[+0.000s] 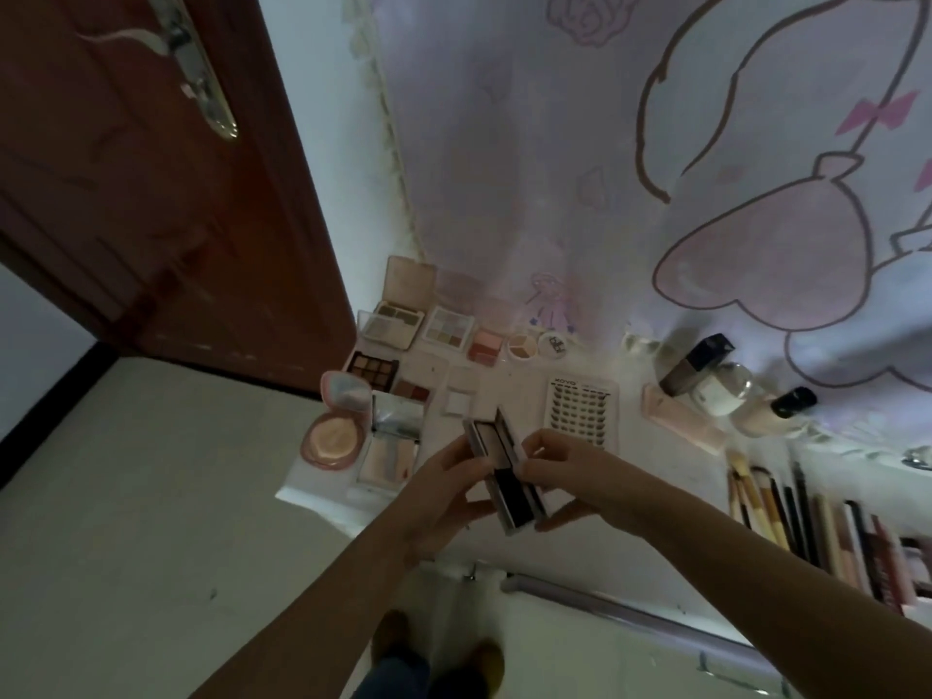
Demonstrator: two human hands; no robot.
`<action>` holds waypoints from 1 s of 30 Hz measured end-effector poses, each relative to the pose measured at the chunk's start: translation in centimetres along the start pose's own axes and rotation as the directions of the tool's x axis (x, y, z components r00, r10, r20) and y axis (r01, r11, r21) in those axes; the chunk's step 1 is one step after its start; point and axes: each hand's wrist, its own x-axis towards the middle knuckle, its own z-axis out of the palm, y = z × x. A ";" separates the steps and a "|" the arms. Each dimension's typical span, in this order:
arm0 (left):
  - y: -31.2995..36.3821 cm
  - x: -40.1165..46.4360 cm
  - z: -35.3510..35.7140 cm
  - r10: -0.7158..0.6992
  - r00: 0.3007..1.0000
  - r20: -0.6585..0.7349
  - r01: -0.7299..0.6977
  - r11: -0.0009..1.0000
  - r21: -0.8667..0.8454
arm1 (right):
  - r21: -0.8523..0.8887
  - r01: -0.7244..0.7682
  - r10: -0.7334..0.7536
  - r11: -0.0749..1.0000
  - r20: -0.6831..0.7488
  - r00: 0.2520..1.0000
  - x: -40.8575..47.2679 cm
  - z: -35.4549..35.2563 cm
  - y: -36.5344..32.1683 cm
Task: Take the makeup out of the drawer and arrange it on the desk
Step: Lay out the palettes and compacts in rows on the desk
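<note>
Both hands hold a long narrow makeup palette (509, 476), open like a book, above the white desk (630, 507). My left hand (444, 491) grips its left edge and my right hand (560, 471) pinches its right edge. On the desk behind lie several open eyeshadow palettes (393, 320), a pink round powder compact (334, 436), a false-lash card (580, 411), foundation bottles (726, 396) and a row of brushes and pencils (807, 522). The drawer (655, 628) shows as a front edge with a rail below the desk.
A dark red door (151, 194) with a metal handle stands at the left. A pale cartoon-print cloth (655, 169) hangs on the wall behind the desk. Grey floor lies to the left, and my feet (439, 653) show at the bottom.
</note>
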 end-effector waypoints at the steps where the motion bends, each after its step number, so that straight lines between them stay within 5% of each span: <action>1: 0.1 -0.2 -0.3 -0.003 1.000 -0.007 0.003 1.000 -0.021 | 0.030 -0.011 0.011 0.999 0.014 1.000 0.1 -0.1 -0.1; 6: -0.3 -1.3 -1.9 -0.069 0.998 0.006 0.069 0.989 -0.131 | 0.206 -0.064 0.035 0.977 0.143 0.989 0.3 -1.9 0.3; 10: -1.6 -2.6 -3.4 -0.162 0.986 -0.046 0.153 0.976 -0.155 | 0.260 -0.084 0.075 0.962 0.044 0.996 2.0 -2.9 1.4; 16: -4.3 -2.4 -4.2 -0.327 0.902 -0.283 0.321 0.945 -0.068 | -0.045 -0.040 0.033 0.998 -0.143 0.989 5.7 -0.8 2.1; 22: -4.6 -1.5 -4.9 -0.535 0.769 -0.349 0.320 0.796 -0.514 | -0.365 0.077 -0.153 0.928 -0.185 0.971 8.6 1.1 2.3; 30: -3.2 -1.0 -4.7 -0.558 0.739 -0.379 0.328 0.788 -0.522 | -0.592 0.118 -0.243 0.797 -0.135 0.961 10.5 1.8 1.6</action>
